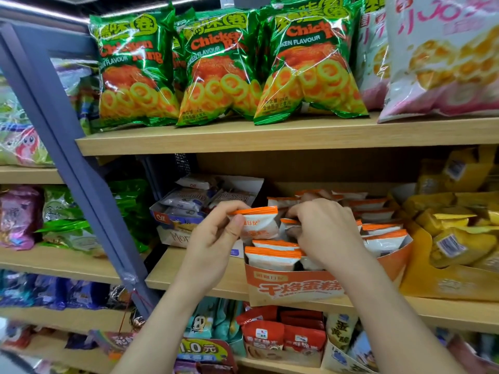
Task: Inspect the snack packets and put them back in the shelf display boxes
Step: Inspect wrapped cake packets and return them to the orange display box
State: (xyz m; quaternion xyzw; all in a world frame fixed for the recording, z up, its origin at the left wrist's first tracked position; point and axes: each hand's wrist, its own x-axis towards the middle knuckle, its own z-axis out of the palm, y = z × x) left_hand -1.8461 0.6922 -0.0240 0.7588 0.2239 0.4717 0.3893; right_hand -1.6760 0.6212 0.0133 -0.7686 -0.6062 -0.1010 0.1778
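1. Orange-and-white glossy film is what the left hand (pixel 216 238) pinches: a small orange-topped white snack packet (pixel 260 224), thumb and fingers clamped on its upper left corner, held just above the front row of the orange cardboard display box (pixel 297 288).
2. The right hand (pixel 324 233) curls down among the packets in that box; its fingertips are hidden, so I cannot tell whether it grips one.
3. Risk: the corner pinch is slight, and the slick packet could slip and drop to the wooden shelf (pixel 202 279) below the left hand. The right hand, digging, could tip neighbouring packets over the low box front.
4. The box front reads "干烙蛋糕"; the held packet shows "日纪".
5. Far above both hands, shiny green crisp bags (pixel 216 68) read "Chicken Ring" and "CHICKEN FLAVOUR".
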